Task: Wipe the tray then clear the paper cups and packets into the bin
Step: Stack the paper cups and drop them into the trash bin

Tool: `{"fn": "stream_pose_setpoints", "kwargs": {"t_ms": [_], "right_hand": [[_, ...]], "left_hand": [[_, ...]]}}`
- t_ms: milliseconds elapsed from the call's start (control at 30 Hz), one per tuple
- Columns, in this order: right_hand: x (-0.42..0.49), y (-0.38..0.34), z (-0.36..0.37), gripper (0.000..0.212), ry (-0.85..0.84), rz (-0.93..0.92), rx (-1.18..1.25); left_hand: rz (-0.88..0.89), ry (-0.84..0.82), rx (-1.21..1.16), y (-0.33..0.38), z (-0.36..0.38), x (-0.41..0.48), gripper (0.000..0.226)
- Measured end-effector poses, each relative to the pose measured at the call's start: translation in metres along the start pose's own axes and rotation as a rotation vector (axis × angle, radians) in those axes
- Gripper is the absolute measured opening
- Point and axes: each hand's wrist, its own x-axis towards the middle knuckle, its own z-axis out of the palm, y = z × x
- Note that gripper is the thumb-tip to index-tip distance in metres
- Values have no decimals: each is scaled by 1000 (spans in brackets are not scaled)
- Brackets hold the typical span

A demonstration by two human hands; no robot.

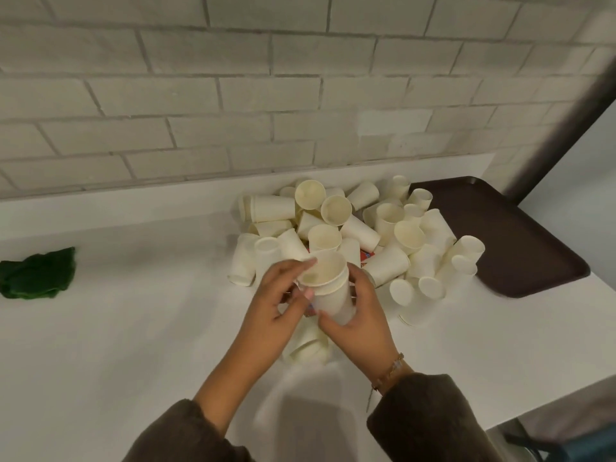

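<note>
Right hand (358, 315): wraps the side and base of a short nested stack of cups (328, 288), thumb underneath, fingers behind.
Left hand (278, 295): pinches the stack's rim; something small and red-blue shows between the fingers, probably a packet, too hidden to say.
Near cups (308, 346): a few lie on their sides directly under both hands.
Counter (133, 328): white; carries everything.
Cup pile (350, 228): loose heap just beyond the hands, most cups tipped over, a red packet (365, 256) peeking out mid-pile.
Tray (510, 235): dark, bare, right of the pile, with cups touching its near-left edge.
Cloth (38, 273): green, crumpled, well apart at far left.
Bin: not in view.
Risk: the thin cups could buckle under a hard squeeze, or the stack could slip apart if only the rim is held; reaching in may roll loose cups toward the counter's right edge; packets buried under cups could be missed.
</note>
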Motion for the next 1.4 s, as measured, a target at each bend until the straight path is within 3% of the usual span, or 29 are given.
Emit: {"fn": "stream_pose_setpoints", "kwargs": {"t_ms": [100,267,367,500,633,767,900,1100,1400], "right_hand": [[-5,7,-16,83,30,88,104],[-12,22,-37,92,85,167,127],[-19,30,-45,92,107,196,116],[-29,40,-50,89,130,246,123],[-37,49,-52,89,167,279,83],[-43,54,-54,89,199,308,74],[-45,55,-54,89,214,319,95],[-52,64,-47,91,172,361,101],[-78,71,-53,78,192,399,54]], "left_hand": [[-106,57,76,-18,-1,0,52],[-295,-313,714,-61,10,-18,70],[-283,-261,843,-78,19,-25,67],[-232,-96,736,-90,10,-24,51],[-248,47,458,-83,-9,-19,40],[-326,-122,168,-83,-12,-18,47],[-265,-254,223,-100,7,-16,66],[-316,-363,58,-105,36,-9,47],[-148,-435,87,-105,76,2,86]]}}
